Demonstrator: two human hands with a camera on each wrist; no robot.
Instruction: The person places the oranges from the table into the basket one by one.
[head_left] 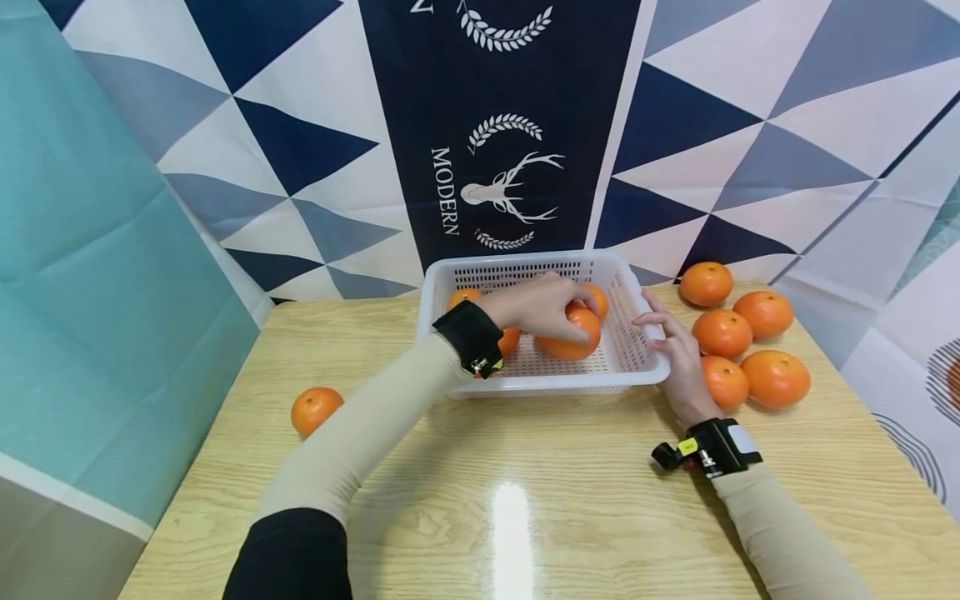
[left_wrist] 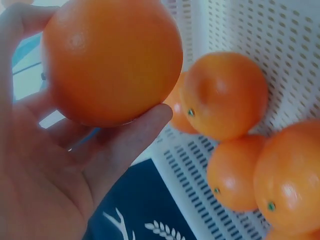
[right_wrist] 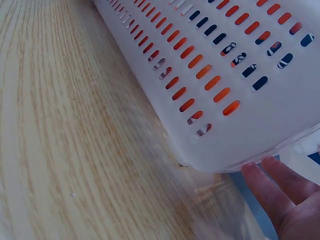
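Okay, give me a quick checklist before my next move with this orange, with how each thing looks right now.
1. Left hand grips the held orange: ok, thumb and fingers around it.
2. Held orange inside the rim of the white basket in the head view: ok.
3. Held orange touching the basket floor: cannot tell.
4. Right hand on the basket's right end: ok, fingers touch it.
5. Table free of loose oranges: not ok, a lone orange lies left, a cluster of oranges right.
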